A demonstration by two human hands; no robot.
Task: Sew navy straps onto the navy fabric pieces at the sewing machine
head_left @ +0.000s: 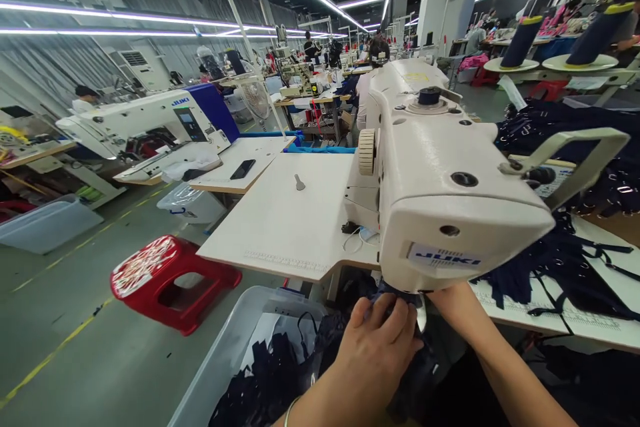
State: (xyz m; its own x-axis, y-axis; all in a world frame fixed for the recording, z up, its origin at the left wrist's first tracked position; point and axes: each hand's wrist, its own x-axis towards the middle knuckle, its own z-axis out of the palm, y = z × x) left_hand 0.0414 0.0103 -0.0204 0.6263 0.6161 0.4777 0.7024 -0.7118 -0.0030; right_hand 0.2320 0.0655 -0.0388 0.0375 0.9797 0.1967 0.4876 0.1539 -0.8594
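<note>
Below the head of a white JUKI sewing machine (450,213), my left hand (377,347) is closed with curled fingers on dark navy fabric (425,370). My right hand (450,297) reaches in under the machine head from the right. Its fingers are hidden behind the head, so what they hold does not show. The fabric close to the needle area is mostly covered by my left hand and the machine. Left of my hand, a clear plastic bin (210,353) holds more dark navy lace pieces (270,367).
On the white table (280,227) lies a small grey metal piece (299,183). A black phone (243,169) rests on the adjoining table. A red stool (175,280) stands at left. Navy straps with metal rings (575,140) are heaped at right, below dark thread cones (521,42).
</note>
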